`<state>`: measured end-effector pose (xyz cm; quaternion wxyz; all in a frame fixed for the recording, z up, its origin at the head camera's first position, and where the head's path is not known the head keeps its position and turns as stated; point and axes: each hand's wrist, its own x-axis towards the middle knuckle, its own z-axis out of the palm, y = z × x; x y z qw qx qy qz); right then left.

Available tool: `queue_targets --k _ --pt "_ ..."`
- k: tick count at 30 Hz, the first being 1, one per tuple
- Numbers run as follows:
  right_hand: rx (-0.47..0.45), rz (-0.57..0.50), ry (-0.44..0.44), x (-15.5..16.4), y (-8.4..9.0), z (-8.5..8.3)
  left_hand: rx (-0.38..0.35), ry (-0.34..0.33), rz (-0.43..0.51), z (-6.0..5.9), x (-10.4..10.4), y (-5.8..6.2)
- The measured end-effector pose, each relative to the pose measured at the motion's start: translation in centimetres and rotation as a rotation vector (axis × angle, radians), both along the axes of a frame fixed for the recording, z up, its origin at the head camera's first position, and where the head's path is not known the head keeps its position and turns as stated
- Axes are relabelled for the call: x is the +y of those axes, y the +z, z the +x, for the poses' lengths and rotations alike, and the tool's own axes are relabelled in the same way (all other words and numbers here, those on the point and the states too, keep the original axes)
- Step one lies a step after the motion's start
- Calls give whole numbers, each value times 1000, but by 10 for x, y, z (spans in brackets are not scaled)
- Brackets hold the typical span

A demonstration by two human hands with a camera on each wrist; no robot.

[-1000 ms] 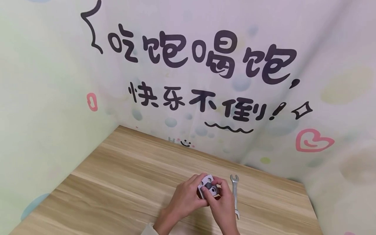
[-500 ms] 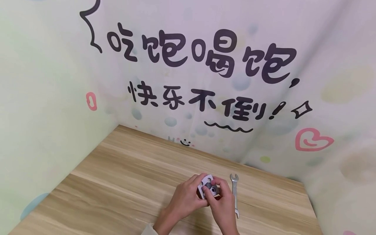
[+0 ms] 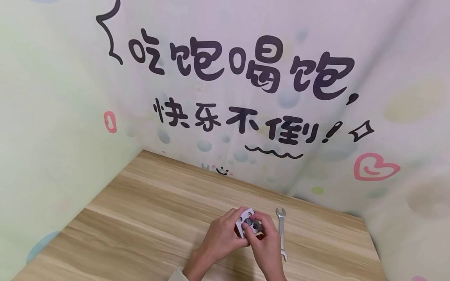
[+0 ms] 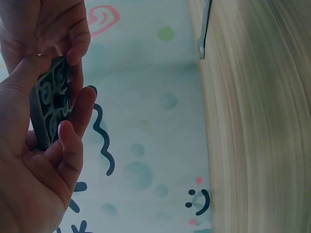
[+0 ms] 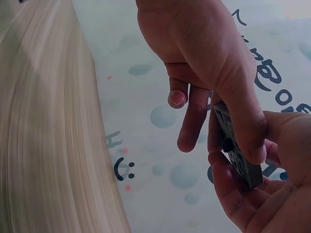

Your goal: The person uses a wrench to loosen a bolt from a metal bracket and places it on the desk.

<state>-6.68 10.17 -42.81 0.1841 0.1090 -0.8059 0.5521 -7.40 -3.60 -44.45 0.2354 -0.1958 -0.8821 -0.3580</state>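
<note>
Above the table, my left hand (image 3: 222,237) grips a pale grey square plate (image 3: 245,216) by its edges. The plate is tilted and has several round holes. At its middle sits a dark bolt (image 3: 249,221), whose head the thumb and index finger of my right hand (image 3: 264,242) pinch. In the left wrist view, a short dark stub (image 4: 59,101) sticks out of the plate's ribbed underside. The right thumb covers much of the plate in the right wrist view. An open-ended wrench (image 3: 281,232) lies on the table just right of my right hand.
The wood-grain table (image 3: 158,218) meets a printed fabric wall (image 3: 225,89) with large dark lettering at the back. More pale wall panels rise at its left and right sides.
The bolt's head shows a lighter face than before, as if slightly turned between the right thumb and index finger. Both hands, the plate and the wrench keep nearly the same places.
</note>
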Motion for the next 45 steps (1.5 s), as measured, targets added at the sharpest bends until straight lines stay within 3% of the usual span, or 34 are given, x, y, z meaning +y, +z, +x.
queue_targets --k 17,45 --pt "12 39 7 1 -1 1 33 16 0 0 -1 -1" --pt "50 99 57 6 -2 0 -16 -20 -8 -1 -5 1"
